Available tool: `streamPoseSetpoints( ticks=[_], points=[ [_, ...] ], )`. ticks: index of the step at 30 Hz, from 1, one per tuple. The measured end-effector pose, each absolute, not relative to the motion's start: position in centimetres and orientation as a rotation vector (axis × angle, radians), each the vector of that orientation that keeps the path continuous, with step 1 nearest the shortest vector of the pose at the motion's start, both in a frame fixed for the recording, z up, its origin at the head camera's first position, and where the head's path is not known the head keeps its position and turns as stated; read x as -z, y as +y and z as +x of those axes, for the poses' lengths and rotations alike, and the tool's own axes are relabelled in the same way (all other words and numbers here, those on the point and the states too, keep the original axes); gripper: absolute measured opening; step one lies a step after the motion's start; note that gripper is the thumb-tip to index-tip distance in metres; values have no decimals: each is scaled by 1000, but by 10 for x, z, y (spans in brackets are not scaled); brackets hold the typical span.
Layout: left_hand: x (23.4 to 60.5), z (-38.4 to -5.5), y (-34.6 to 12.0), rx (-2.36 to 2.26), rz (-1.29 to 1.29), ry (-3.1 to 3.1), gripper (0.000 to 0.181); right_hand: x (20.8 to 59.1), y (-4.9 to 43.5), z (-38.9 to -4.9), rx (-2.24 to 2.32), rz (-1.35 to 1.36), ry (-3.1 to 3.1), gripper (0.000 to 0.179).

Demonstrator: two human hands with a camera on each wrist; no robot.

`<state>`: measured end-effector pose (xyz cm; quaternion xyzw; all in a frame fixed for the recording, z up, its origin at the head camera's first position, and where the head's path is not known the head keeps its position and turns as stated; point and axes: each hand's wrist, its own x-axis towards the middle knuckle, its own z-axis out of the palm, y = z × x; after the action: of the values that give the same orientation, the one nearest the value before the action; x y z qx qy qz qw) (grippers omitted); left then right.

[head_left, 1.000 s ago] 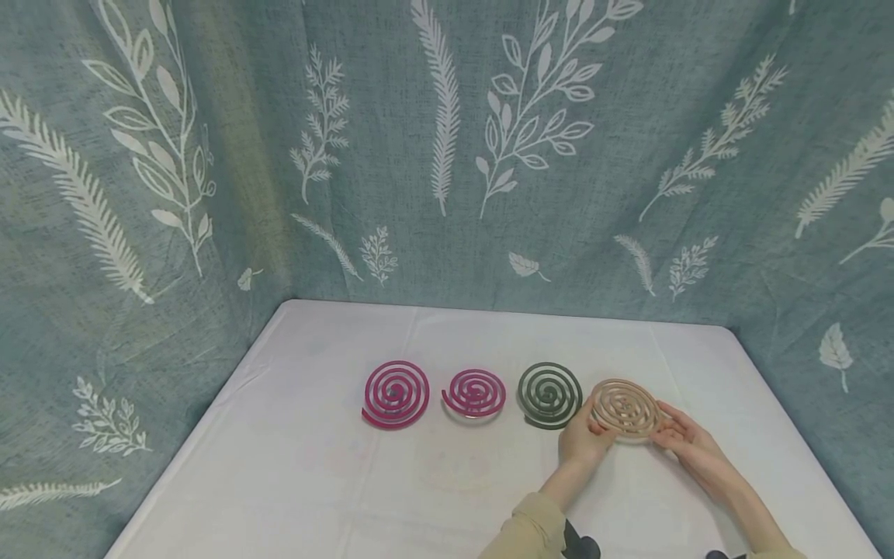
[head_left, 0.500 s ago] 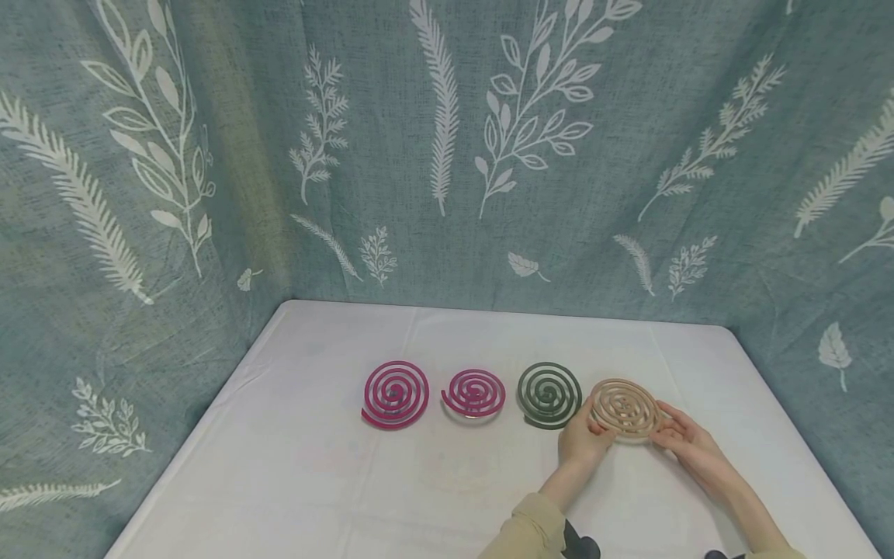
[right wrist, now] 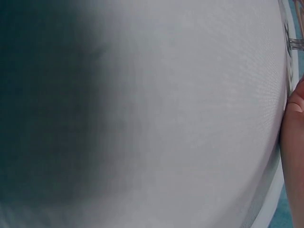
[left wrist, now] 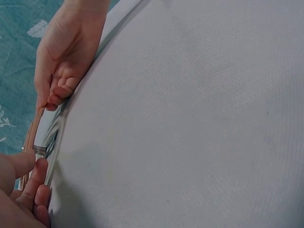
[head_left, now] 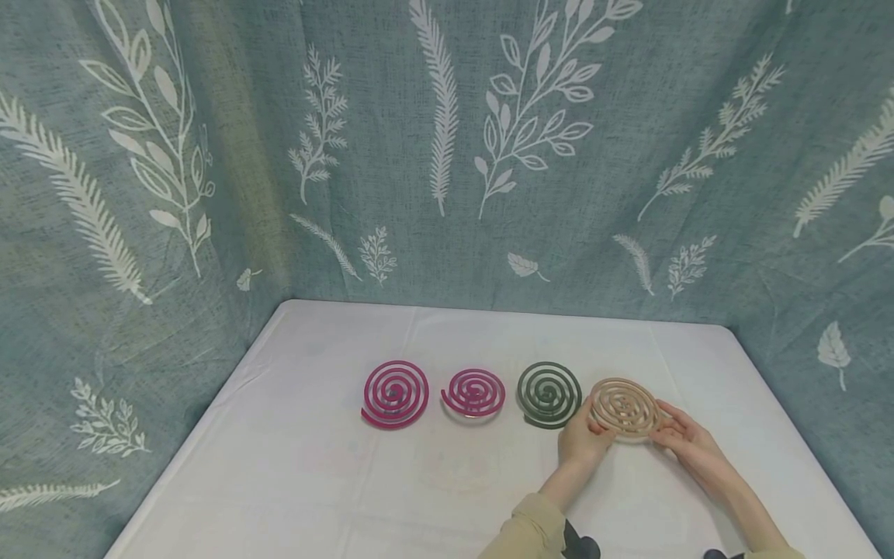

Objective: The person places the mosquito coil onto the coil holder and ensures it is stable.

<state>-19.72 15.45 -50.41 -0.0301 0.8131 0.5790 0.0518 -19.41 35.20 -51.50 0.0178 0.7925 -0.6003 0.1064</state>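
A tan mosquito coil (head_left: 625,407) is held between both hands at the right of the row in the head view. My left hand (head_left: 581,436) pinches its left edge; my right hand (head_left: 690,444) pinches the right edge. From the left wrist the coil (left wrist: 32,130) shows edge-on, with a small clear piece (left wrist: 39,151) just under it. The same clear piece (right wrist: 297,44) peeks in at the right wrist view's edge. To the left lie a dark green coil (head_left: 549,396), close to my left fingers, and two magenta coils, one flatter-looking (head_left: 473,394) and one rounder (head_left: 395,395).
A white cloth covers the table (head_left: 279,466). Behind and beside it hangs a blue-green curtain (head_left: 391,155) with white leaf prints. Beige sleeves (head_left: 524,528) and dark wrist gear (head_left: 581,543) show at the front edge.
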Motion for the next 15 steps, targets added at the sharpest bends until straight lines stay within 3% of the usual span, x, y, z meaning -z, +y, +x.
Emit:
streamPoseSetpoints(
  ticks=[15],
  points=[
    [502, -197, 155, -1743, -120, 2486, 64, 513, 351, -193, 1758, 61, 2350, 77]
  ],
)
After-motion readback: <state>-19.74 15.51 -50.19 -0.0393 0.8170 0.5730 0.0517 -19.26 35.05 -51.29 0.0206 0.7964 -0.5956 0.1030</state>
